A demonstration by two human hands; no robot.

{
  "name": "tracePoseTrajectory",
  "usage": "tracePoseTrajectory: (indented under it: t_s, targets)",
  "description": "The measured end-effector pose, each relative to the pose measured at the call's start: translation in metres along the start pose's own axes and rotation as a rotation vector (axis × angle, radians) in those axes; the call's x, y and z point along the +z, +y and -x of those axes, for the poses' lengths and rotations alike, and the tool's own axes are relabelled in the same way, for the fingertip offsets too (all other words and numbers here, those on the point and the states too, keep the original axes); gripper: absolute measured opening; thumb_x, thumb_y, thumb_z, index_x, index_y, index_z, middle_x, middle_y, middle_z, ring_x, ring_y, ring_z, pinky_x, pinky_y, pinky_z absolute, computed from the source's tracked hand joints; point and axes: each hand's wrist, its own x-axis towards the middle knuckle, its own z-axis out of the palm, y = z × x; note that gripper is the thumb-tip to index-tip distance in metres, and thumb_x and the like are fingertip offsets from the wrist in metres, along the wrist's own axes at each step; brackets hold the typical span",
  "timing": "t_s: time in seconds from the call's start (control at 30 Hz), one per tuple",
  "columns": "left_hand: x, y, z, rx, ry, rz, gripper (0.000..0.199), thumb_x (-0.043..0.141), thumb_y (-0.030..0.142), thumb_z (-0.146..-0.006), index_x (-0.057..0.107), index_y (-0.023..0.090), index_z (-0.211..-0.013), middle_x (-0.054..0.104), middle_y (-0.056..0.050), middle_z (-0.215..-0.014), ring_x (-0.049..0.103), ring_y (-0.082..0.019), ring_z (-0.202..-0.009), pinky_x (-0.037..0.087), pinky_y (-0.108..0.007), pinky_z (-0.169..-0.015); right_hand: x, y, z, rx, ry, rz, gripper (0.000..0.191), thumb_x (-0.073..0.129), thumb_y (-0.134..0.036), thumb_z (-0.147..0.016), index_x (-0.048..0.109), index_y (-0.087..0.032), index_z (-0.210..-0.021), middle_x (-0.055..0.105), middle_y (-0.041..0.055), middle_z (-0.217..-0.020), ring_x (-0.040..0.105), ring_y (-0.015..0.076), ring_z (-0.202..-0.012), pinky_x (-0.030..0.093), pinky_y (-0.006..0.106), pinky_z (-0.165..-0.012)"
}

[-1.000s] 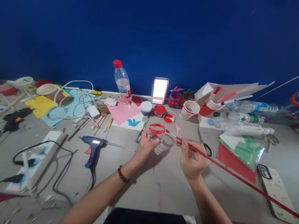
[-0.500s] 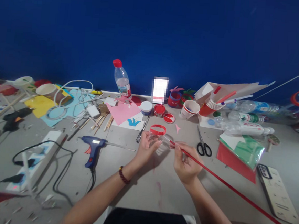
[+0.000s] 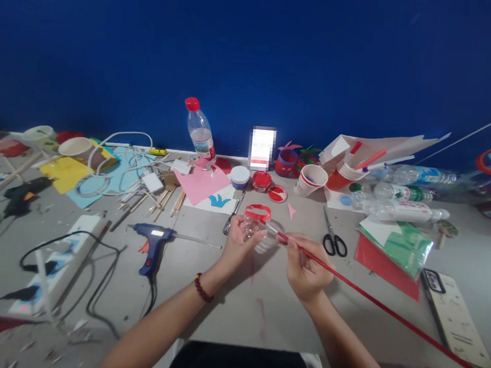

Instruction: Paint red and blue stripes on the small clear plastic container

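My left hand (image 3: 239, 245) is closed round a cut piece of clear plastic bottle (image 3: 254, 230), whose upper rim is coated in red paint. In my right hand (image 3: 309, 265) is a long red paintbrush (image 3: 348, 281), held like a pen. The brush tip points left and meets or nearly meets the painted rim; exact contact is hard to make out. Behind the hands stand an open jar of red paint (image 3: 261, 181), its paint-smeared lid (image 3: 277, 194) and a closed jar with a white lid (image 3: 240, 177).
A glue gun (image 3: 153, 242) and power strip (image 3: 63, 260) with cables lie left. Scissors (image 3: 332, 236), paper cup (image 3: 311, 180), plastic bottles (image 3: 405, 211), coloured paper (image 3: 387, 266) and a phone (image 3: 458, 320) lie right. A red-capped bottle (image 3: 200, 135) stands behind, near the blue wall (image 3: 255, 54).
The bottle piece has shifted and tilted very slightly in my left hand. The brush tip has moved a little left and down along the rim. Everything else stays in place.
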Motion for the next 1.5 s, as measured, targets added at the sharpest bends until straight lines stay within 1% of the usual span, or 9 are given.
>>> tracePoseTrajectory:
  t_s: [0.13, 0.4, 0.53, 0.73, 1.0, 1.1, 1.2, 1.33, 1.5]
  targets:
    - [0.000, 0.000, 0.001, 0.000, 0.045, -0.032, 0.054, 0.088, 0.040, -0.068, 0.047, 0.022, -0.099, 0.063, -0.001, -0.094, 0.062, -0.016, -0.084, 0.048, -0.033, -0.082, 0.001, 0.002, 0.003, 0.054, 0.003, 0.025, 0.015, 0.064, -0.011, -0.090, 0.069, -0.023, -0.098, 0.077, 0.0029, -0.083, 0.076, 0.0189, -0.075, 0.065, 0.034, -0.070]
    - [0.002, 0.001, 0.003, 0.024, 0.044, -0.037, 0.054, 0.087, 0.043, -0.069, 0.047, 0.023, -0.100, 0.065, -0.004, -0.103, 0.062, -0.018, -0.092, 0.047, -0.036, -0.088, 0.003, -0.003, -0.006, 0.041, -0.003, 0.073, 0.015, 0.065, -0.010, -0.088, 0.069, -0.023, -0.094, 0.077, 0.0015, -0.082, 0.076, 0.0168, -0.072, 0.064, 0.028, -0.067]
    - [0.002, 0.001, 0.002, 0.015, 0.016, -0.010, 0.056, 0.086, 0.043, -0.070, 0.045, 0.022, -0.102, 0.065, -0.007, -0.110, 0.064, -0.019, -0.097, 0.047, -0.038, -0.092, 0.002, -0.002, -0.009, 0.032, -0.003, 0.116, 0.012, 0.065, -0.011, -0.090, 0.069, -0.022, -0.095, 0.077, 0.0016, -0.081, 0.076, 0.0168, -0.071, 0.064, 0.029, -0.067]
    - [0.000, 0.004, 0.000, 0.024, 0.035, -0.031, 0.052, 0.086, 0.043, -0.071, 0.048, 0.022, -0.099, 0.067, -0.007, -0.107, 0.065, -0.022, -0.102, 0.048, -0.041, -0.094, -0.001, -0.001, -0.013, 0.016, 0.008, 0.202, 0.008, 0.064, -0.015, -0.092, 0.068, -0.021, -0.089, 0.076, 0.0020, -0.075, 0.075, 0.0166, -0.067, 0.062, 0.027, -0.062]
    - [-0.003, 0.001, -0.006, -0.029, 0.052, 0.028, 0.058, 0.088, 0.043, -0.066, 0.044, 0.023, -0.099, 0.068, -0.007, -0.104, 0.069, -0.022, -0.098, 0.051, -0.041, -0.093, -0.005, 0.015, -0.002, 0.105, 0.067, 0.144, 0.004, 0.064, -0.021, -0.093, 0.068, -0.021, -0.094, 0.076, 0.0038, -0.081, 0.076, 0.0189, -0.071, 0.063, 0.032, -0.066]
    - [-0.002, 0.004, -0.005, -0.048, 0.066, 0.025, 0.060, 0.087, 0.048, -0.066, 0.045, 0.022, -0.101, 0.068, -0.008, -0.107, 0.069, -0.024, -0.100, 0.051, -0.043, -0.094, -0.006, 0.015, 0.000, 0.110, 0.053, 0.159, 0.004, 0.065, -0.019, -0.092, 0.069, -0.020, -0.094, 0.076, 0.0038, -0.082, 0.076, 0.0185, -0.072, 0.064, 0.032, -0.068]
    - [0.000, 0.009, -0.003, -0.039, 0.031, 0.046, 0.057, 0.081, 0.054, -0.072, 0.046, 0.023, -0.104, 0.068, -0.010, -0.114, 0.068, -0.025, -0.106, 0.049, -0.046, -0.099, -0.005, 0.012, -0.003, 0.090, 0.042, 0.167, 0.006, 0.065, -0.016, -0.092, 0.069, -0.021, -0.093, 0.076, 0.0030, -0.080, 0.075, 0.0171, -0.071, 0.063, 0.031, -0.068]
    - [0.004, 0.010, 0.000, -0.034, 0.068, 0.027, 0.055, 0.084, 0.049, -0.071, 0.046, 0.023, -0.102, 0.068, -0.008, -0.110, 0.067, -0.025, -0.105, 0.049, -0.046, -0.098, -0.003, 0.007, -0.006, 0.023, 0.026, 0.210, 0.007, 0.065, -0.016, -0.091, 0.070, -0.021, -0.091, 0.076, 0.0027, -0.078, 0.075, 0.0169, -0.070, 0.064, 0.030, -0.068]
    - [0.006, 0.002, 0.004, 0.016, 0.088, 0.033, 0.050, 0.085, 0.039, -0.072, 0.046, 0.026, -0.101, 0.068, -0.005, -0.106, 0.067, -0.022, -0.098, 0.050, -0.046, -0.096, -0.001, 0.007, -0.003, 0.017, 0.012, 0.205, 0.008, 0.065, -0.017, -0.091, 0.069, -0.023, -0.093, 0.077, 0.0019, -0.080, 0.076, 0.0182, -0.071, 0.064, 0.030, -0.064]
